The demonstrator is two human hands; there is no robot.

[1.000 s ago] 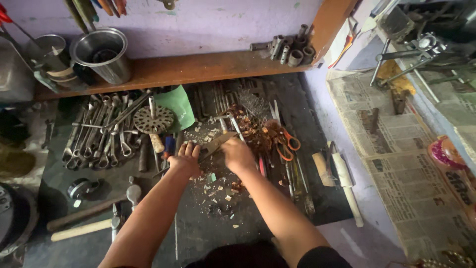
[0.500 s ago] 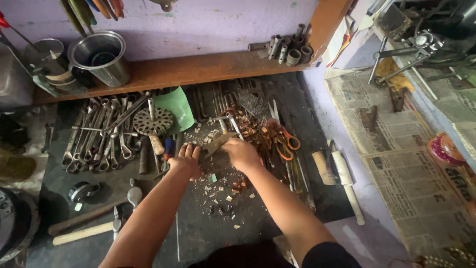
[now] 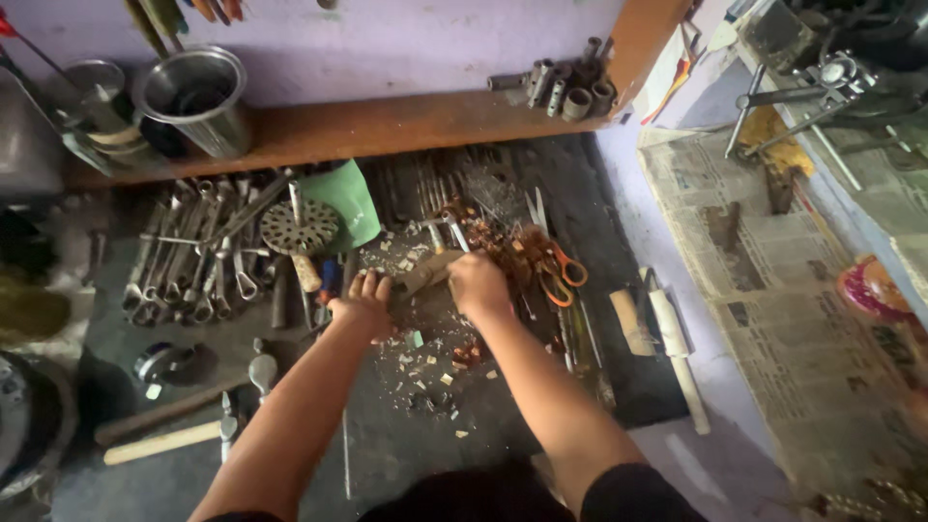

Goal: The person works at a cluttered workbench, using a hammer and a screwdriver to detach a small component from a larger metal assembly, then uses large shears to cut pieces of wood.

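Both hands unmoved | right hand [image 3: 478, 285] grip clamped on tan wooden piece [image 3: 425, 274] | left hand [image 3: 362, 307] flat, fingers apart

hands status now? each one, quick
Left hand: fingers curled, pressing down on the dark mat beside a small tan wooden piece; grip unclear.
Right hand: closed in a fist on that wooden piece.
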